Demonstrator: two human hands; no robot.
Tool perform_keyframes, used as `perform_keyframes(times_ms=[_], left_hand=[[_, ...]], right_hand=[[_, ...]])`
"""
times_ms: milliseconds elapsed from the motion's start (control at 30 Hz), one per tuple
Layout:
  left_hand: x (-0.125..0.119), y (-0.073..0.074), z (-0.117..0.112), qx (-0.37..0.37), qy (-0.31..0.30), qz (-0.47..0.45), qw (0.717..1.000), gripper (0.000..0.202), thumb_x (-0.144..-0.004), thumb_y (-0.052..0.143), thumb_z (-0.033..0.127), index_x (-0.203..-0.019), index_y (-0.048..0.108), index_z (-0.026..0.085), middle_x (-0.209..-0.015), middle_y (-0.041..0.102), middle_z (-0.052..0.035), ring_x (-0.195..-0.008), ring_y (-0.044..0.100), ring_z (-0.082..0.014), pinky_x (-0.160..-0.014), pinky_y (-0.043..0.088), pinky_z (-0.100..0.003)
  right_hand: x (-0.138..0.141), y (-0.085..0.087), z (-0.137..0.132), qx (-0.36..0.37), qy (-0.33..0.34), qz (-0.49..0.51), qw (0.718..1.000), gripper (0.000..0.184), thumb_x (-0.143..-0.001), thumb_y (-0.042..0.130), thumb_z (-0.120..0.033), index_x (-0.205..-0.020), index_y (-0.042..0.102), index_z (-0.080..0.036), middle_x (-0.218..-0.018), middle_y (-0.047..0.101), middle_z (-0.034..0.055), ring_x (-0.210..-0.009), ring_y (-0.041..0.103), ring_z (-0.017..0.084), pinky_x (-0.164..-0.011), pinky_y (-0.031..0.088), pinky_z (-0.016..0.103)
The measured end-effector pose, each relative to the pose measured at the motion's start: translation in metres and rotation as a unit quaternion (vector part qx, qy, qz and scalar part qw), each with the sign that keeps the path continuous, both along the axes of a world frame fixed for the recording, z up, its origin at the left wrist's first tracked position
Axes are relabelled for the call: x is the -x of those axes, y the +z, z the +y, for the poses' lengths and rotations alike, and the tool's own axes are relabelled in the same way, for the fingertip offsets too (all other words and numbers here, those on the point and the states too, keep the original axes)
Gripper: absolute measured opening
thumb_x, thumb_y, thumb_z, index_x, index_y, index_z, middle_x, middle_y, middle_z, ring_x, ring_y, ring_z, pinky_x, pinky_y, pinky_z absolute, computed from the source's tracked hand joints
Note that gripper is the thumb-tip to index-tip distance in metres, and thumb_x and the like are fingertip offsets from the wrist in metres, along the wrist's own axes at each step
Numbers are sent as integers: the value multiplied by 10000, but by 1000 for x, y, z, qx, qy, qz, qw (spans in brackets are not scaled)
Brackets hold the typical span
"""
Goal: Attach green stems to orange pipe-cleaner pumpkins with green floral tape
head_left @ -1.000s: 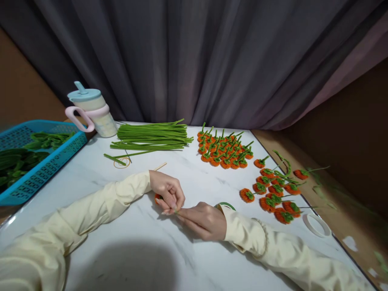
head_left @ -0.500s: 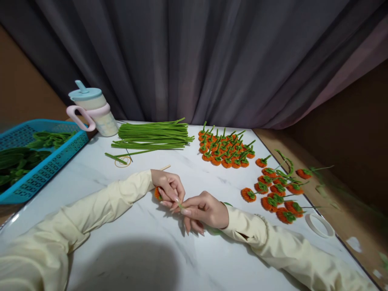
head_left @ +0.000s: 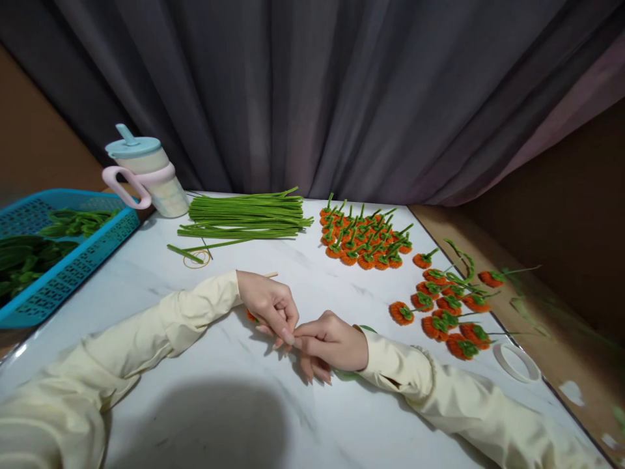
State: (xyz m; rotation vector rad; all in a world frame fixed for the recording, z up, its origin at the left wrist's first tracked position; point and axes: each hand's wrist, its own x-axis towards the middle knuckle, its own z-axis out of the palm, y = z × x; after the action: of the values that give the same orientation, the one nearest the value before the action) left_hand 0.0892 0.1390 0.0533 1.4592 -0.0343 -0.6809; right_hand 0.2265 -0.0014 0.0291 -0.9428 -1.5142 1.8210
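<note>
My left hand is closed, thumb pressed to its fingers. Below its palm peeks the edge of an orange pipe-cleaner persimmon, mostly hidden by the hand. A thin pale stick shows just behind that wrist. My right hand meets the left at the fingertips, its thumb and forefinger pinched together and the other fingers hanging lower. The green stem between these tips is covered now. Under the right wrist, a green curved thing sticks out a little; its kind is hidden.
Green pipe cleaners lie in a bundle at the back, beside a lidded cup. Finished persimmons stand in rows; more persimmons lie at the right near a white ring. A blue basket holds green leaves.
My left hand has turned over the fingertips, so the green stem that showed between them is covered. Less of the orange persimmon shows. My right hand has barely moved.
</note>
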Motion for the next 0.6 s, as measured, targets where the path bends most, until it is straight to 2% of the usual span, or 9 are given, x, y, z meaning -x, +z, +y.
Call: perform_keyframes(times_ms=[167, 367, 533, 600], left_hand=[[3, -17, 0, 85, 25, 27, 996, 217, -730, 667, 369, -671, 653, 160, -499, 555, -19, -301, 351, -71, -258, 193, -193], [9, -25, -7, 134, 123, 3, 983, 241, -655, 711, 365, -598, 631, 146, -457, 531, -13, -253, 261, -39, -235, 107, -187], [12, -27, -18, 134, 108, 20, 985, 300, -609, 725, 437, -576, 629, 156, -417, 493, -17, -262, 271, -61, -253, 57, -205], [19, -33, -28, 111, 126, -17, 986, 375, -592, 712, 522, -542, 613, 163, -402, 487, -19, -257, 257, -66, -253, 73, -213]], right_hand=[[1, -1, 0, 7, 5, 8, 1000, 381, -850, 452, -449, -816, 560, -85, -478, 556, -16, -294, 456, 40, -292, 358, 120], [2, 3, 0, 79, 17, 82, 993, 417, -819, 511, -486, -871, 558, -75, -475, 585, -10, -281, 468, 56, -296, 380, 140], [-1, 12, 4, 148, 106, 145, 973, 417, -821, 544, -453, -952, 559, -57, -544, 642, 27, -311, 512, 80, -315, 409, 162], [-2, 13, 5, 165, 154, 134, 965, 436, -820, 545, -459, -979, 553, -52, -572, 653, 38, -335, 528, 84, -336, 423, 170]])
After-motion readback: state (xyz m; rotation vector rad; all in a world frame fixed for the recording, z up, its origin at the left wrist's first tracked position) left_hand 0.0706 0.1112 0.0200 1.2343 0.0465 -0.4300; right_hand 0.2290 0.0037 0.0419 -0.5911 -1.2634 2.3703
